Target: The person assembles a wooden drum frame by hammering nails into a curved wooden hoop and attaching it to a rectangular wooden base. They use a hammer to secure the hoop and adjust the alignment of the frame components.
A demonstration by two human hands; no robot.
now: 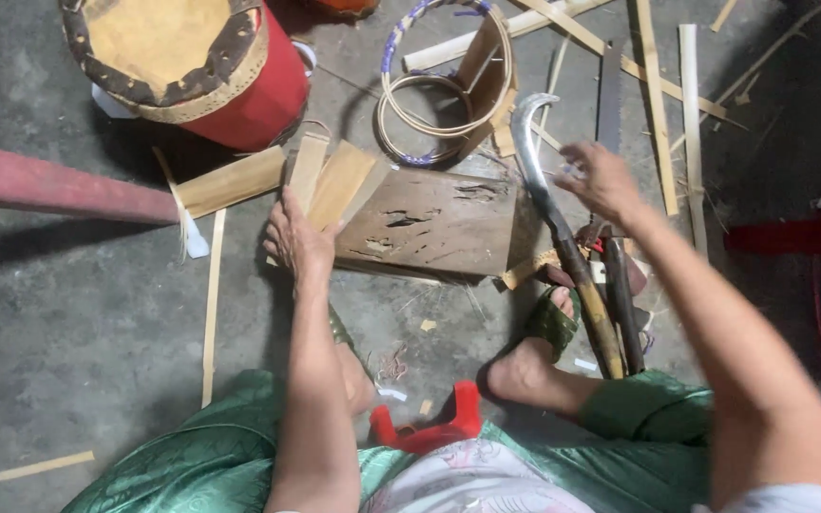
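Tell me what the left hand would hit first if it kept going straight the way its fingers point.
The left hand points up-image at the split bamboo slats its fingertips already touch. Beyond them comes the red drum-like stool, though depth is unclear.

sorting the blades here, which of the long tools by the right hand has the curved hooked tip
The sickle-like knife just left of the right hand; the saw blade beside it is straight.

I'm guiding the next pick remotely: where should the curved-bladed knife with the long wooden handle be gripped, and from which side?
Probably best on the curved-bladed knife's long wooden handle, the dark bamboo-like shaft running toward the person's foot. Come from above on the right, where the right hand hovers open. The hooked steel tip points up and away, so avoid that end; a second tool lies close beside the handle.
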